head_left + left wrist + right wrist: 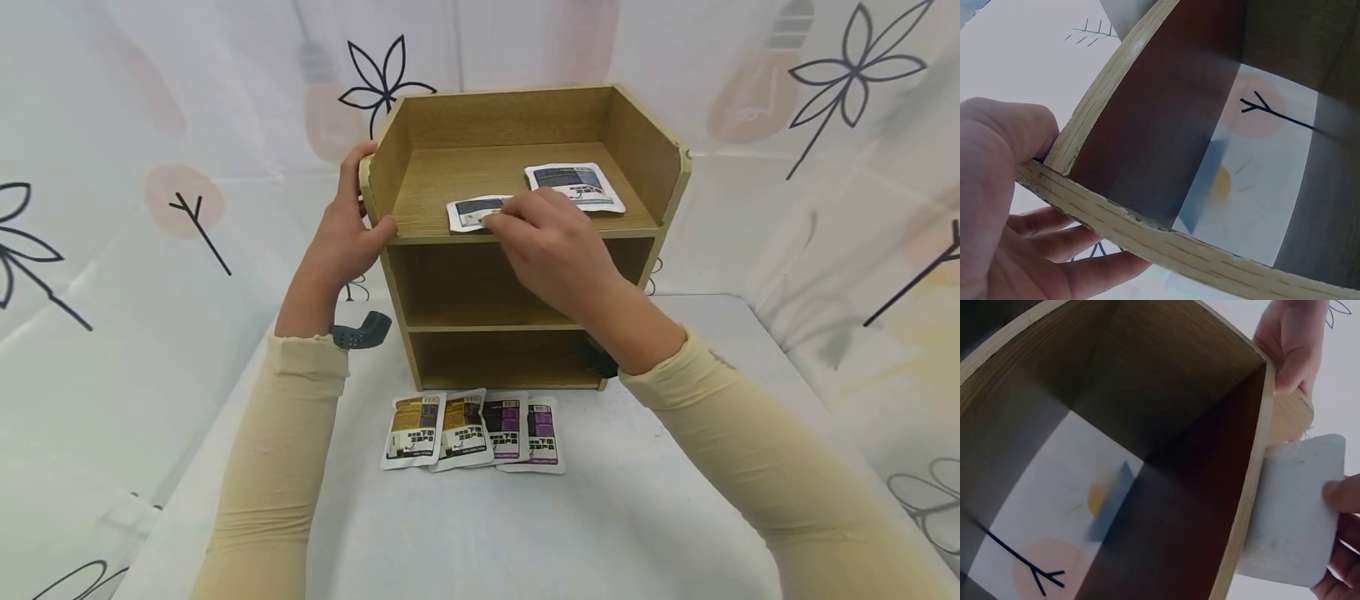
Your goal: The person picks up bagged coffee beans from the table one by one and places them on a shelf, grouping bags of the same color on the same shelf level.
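A small wooden shelf (495, 325) stands upright, with a walled top and two compartments below. My left hand (348, 221) grips the left side panel of its top; the left wrist view shows the thumb and fingers (1094, 272) on opposite sides of the wood. At the top's front edge my right hand (555, 250) pinches a flat white-and-blue packet (467, 215), partly hidden by the fingers. The right wrist view shows that packet's plain pale underside (1294, 512), with the thumb on its edge. A similar packet (581, 185) lies on the top, to the right.
Several packets, brown ones (414, 429) on the left and purple ones (543, 433) on the right, lie overlapping in a row on the white tabletop (480, 533) before the shelf. A patterned white curtain (187, 100) hangs behind and at the sides.
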Demonstrator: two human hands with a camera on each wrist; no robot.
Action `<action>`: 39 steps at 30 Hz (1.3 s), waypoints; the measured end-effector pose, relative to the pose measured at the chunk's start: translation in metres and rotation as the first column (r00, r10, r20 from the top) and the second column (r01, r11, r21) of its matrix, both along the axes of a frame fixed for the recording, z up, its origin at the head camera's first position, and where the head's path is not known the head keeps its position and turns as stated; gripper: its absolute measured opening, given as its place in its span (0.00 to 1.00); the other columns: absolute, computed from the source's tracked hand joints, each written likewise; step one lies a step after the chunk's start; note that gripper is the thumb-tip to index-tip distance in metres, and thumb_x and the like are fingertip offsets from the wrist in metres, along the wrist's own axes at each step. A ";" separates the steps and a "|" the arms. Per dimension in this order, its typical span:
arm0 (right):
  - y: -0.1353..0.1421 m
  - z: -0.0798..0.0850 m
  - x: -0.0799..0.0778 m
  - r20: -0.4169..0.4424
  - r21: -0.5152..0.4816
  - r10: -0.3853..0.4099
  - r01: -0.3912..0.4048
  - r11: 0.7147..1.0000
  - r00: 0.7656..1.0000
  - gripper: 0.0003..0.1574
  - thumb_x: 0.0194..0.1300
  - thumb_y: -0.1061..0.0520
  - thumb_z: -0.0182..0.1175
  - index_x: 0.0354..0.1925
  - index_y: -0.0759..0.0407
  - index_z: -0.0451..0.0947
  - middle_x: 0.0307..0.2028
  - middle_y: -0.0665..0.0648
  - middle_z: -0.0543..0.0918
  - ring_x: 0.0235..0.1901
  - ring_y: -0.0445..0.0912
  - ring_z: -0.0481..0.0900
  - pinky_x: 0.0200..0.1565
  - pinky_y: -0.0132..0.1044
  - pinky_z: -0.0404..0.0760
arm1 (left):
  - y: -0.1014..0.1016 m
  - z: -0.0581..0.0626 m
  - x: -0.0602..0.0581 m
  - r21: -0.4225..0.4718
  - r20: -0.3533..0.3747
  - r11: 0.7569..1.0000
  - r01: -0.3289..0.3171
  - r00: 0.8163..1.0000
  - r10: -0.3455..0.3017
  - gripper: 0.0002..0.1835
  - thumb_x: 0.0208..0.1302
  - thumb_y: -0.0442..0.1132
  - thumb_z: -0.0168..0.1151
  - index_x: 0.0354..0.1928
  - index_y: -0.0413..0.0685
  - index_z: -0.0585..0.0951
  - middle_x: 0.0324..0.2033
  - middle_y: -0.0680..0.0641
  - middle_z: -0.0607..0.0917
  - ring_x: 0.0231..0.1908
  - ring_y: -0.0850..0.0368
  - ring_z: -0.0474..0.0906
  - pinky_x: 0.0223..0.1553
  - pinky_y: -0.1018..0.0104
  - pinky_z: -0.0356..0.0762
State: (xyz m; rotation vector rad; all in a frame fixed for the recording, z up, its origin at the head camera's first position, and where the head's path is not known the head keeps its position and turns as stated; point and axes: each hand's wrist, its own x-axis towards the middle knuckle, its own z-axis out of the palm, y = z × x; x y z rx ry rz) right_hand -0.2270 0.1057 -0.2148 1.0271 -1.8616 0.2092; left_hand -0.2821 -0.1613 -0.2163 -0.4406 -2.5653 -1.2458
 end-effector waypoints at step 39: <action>-0.026 0.015 -0.036 0.543 0.123 -0.180 0.134 0.983 0.821 0.14 0.69 0.60 0.55 0.47 0.57 0.85 0.40 0.57 0.84 0.44 0.52 0.77 0.51 0.45 0.75 | 0.001 0.001 0.002 -0.002 0.006 1.000 -0.018 1.000 0.018 0.44 0.62 0.38 0.52 0.65 0.94 0.43 0.70 0.50 0.59 0.66 0.47 0.66 0.56 0.44 0.75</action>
